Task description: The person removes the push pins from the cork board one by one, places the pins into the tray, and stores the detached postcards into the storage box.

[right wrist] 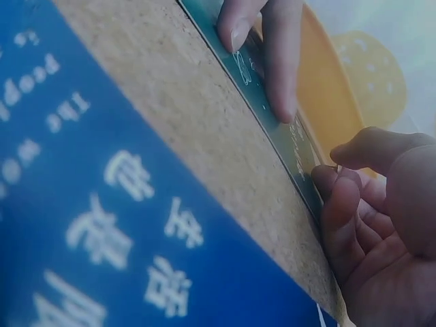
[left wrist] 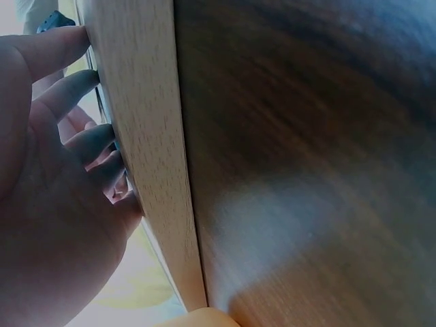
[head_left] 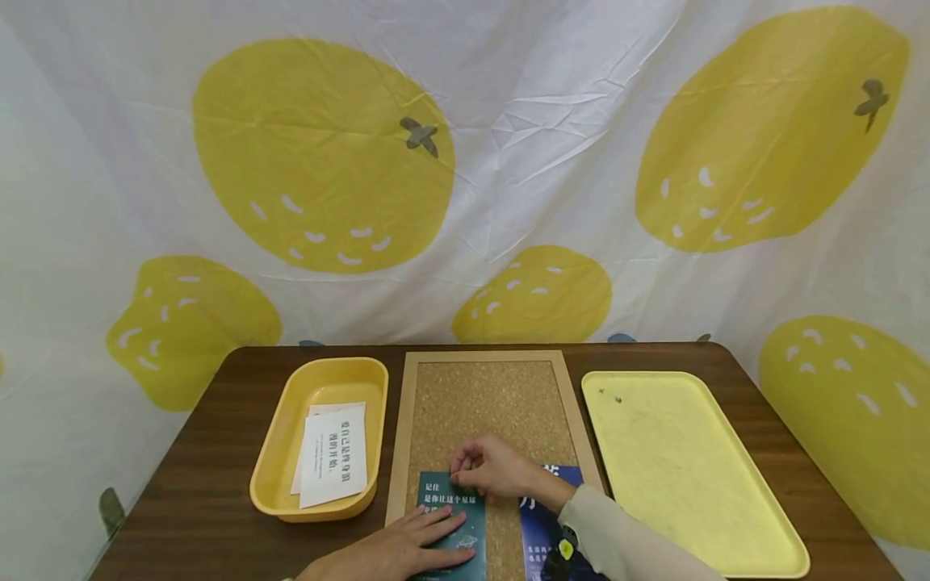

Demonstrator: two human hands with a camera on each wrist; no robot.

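A dark green card [head_left: 452, 516] with white lettering lies on the framed corkboard [head_left: 494, 411], toward its lower left. My left hand [head_left: 407, 545] rests on this card with fingers spread and straight; in the left wrist view its fingertips [left wrist: 95, 136] reach past the wooden frame [left wrist: 146, 122]. At the card's top right corner is my right hand [head_left: 494, 468], thumb and index finger pinching a tiny thumbtack [right wrist: 336, 167], mostly hidden by the fingertips. A blue card [head_left: 534, 541] with white characters lies on the board's right side, partly under my right forearm.
Left of the board stands an orange-yellow basin [head_left: 269, 484] with white printed cards [head_left: 334, 460] in it. A pale yellow tray [head_left: 690, 476] lies on the right, a few tiny dark tacks [head_left: 618, 399] near its far left corner. Behind the brown table [head_left: 203, 484] hangs a lemon-print curtain [head_left: 508, 177].
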